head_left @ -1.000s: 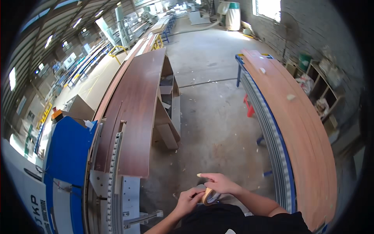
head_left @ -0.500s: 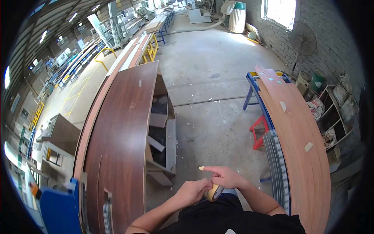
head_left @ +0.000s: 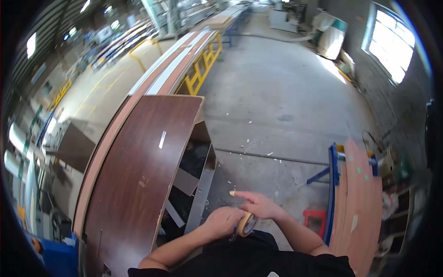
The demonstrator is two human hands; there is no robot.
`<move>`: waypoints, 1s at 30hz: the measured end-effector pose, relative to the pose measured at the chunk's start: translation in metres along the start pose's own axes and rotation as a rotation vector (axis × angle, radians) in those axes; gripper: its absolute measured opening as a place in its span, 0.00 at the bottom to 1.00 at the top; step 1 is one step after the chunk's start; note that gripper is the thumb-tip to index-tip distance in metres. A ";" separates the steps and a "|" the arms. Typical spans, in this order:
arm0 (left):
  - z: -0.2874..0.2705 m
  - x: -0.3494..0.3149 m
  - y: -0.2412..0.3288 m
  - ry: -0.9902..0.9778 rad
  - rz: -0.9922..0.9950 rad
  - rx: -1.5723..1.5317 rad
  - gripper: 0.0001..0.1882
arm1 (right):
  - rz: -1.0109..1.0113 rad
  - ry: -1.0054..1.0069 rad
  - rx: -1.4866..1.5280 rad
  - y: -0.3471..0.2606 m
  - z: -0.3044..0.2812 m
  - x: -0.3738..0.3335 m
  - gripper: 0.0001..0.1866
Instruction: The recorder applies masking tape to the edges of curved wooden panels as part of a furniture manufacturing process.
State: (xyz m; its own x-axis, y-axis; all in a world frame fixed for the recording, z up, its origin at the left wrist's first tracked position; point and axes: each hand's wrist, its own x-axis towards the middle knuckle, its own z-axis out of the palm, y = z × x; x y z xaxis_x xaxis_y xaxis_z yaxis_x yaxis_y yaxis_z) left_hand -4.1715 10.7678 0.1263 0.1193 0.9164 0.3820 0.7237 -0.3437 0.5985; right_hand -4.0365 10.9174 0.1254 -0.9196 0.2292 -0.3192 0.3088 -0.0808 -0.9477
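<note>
The brown tabletop (head_left: 138, 161) at your left runs out of view below, as do the pinkish boards (head_left: 357, 207) at right; a trestle partly hides the red stool (head_left: 316, 214); your hands meet before you, the right (head_left: 260, 206) clasping the tape roll (head_left: 245, 225), the left (head_left: 224, 222) against it, its fingertips too obscured to tell their grip
</note>
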 end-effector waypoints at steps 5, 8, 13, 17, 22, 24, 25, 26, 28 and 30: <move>-0.035 0.093 -0.115 0.276 -0.442 -0.184 0.06 | -0.053 -0.070 -0.197 -0.055 -0.105 0.156 0.29; -0.075 0.162 -0.191 0.403 -0.383 -0.281 0.06 | 0.007 -0.145 -0.140 -0.088 -0.168 0.252 0.28; -0.128 0.267 -0.306 0.316 -0.343 -0.244 0.08 | 0.047 -0.164 -0.050 -0.123 -0.263 0.370 0.29; -0.138 0.352 -0.385 0.286 -0.337 -0.177 0.06 | 0.092 -0.112 0.034 -0.137 -0.340 0.443 0.28; -0.148 0.455 -0.492 0.356 -0.235 -0.274 0.06 | -0.042 -0.102 0.057 -0.160 -0.447 0.541 0.29; -0.155 0.489 -0.528 0.357 -0.284 -0.295 0.07 | -0.030 -0.124 0.038 -0.166 -0.486 0.580 0.29; -0.157 0.508 -0.546 0.358 -0.329 -0.328 0.07 | -0.012 -0.135 0.017 -0.172 -0.508 0.602 0.30; -0.160 0.524 -0.560 0.370 -0.544 -0.500 0.09 | -0.032 -0.146 -0.027 -0.177 -0.527 0.625 0.30; -0.177 0.553 -0.589 0.350 -0.629 -0.498 0.08 | -0.032 -0.216 -0.122 -0.198 -0.562 0.669 0.30; -0.199 0.574 -0.618 0.364 -0.609 -0.407 0.08 | -0.017 -0.286 -0.191 -0.225 -0.582 0.714 0.31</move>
State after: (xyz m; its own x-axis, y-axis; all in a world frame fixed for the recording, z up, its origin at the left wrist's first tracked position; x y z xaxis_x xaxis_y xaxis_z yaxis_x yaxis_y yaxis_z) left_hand -4.6859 11.4651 0.1156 -0.4940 0.8666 0.0700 0.2786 0.0815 0.9569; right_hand -4.6210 11.6641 0.1085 -0.9473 -0.0548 -0.3155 0.3083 0.1103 -0.9449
